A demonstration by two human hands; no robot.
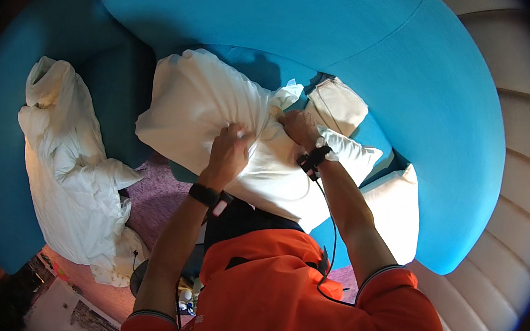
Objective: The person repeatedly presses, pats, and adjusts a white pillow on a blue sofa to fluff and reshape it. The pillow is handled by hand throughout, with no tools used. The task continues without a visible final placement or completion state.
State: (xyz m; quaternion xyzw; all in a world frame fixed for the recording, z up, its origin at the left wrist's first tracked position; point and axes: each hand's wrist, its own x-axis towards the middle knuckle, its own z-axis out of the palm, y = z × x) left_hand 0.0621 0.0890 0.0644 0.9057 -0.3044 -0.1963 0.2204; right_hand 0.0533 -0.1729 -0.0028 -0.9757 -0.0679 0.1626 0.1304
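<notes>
A white pillow in a pillowcase [193,101] lies before me, its plump end to the left and its cloth gathered towards the right. My right hand [300,127] grips the bunched cloth near a loose end that carries a small tag [291,83]. On the pillow's front side, my left hand [230,153] has curled fingers against the creased cloth; whether it pinches the fabric is hard to see. Beneath and to the right, more white pillows [352,154] show, and another white pillow [394,212] leans at the far right of the seat.
A curved blue sofa [314,16] wraps around me. Folded beige cloth [337,103] sits on its seat at the back right. White bedding [73,175] is heaped on the left section. Purple carpet [155,201] shows below, and a padded beige wall [525,190] stands at right.
</notes>
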